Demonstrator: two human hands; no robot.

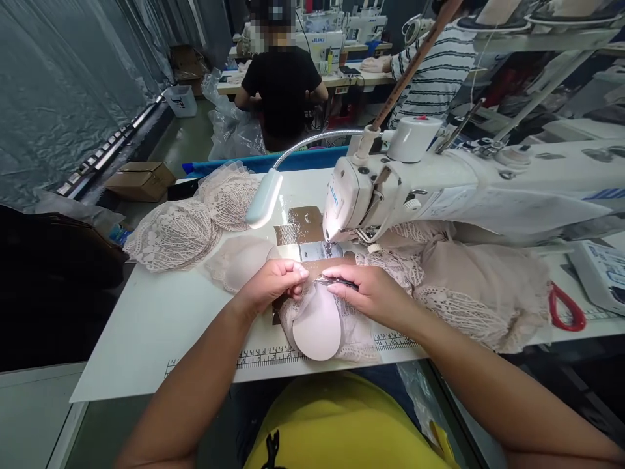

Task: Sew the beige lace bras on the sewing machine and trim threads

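A bra piece with a smooth pale cup (317, 331) and lace around it lies at the table's front edge, below the sewing machine's needle. My left hand (273, 281) is closed in a pinch on the sheer edge of this bra piece. In my right hand (378, 293) are small thread snips (336, 282), their metal tips pointing left at the sheer fabric by my left fingers. Whether the blades touch a thread is too small to tell. Just beyond both hands stands the needle area of the white sewing machine (342, 195).
Lace bra cups (170, 234) lie at the table's left, and a sheer cup piece (239, 260) is nearer the middle. More beige lace (469, 280) is heaped under the machine arm. A lamp (264, 198) hangs over the table. Red-handled scissors (566, 309) lie right. Two people work beyond.
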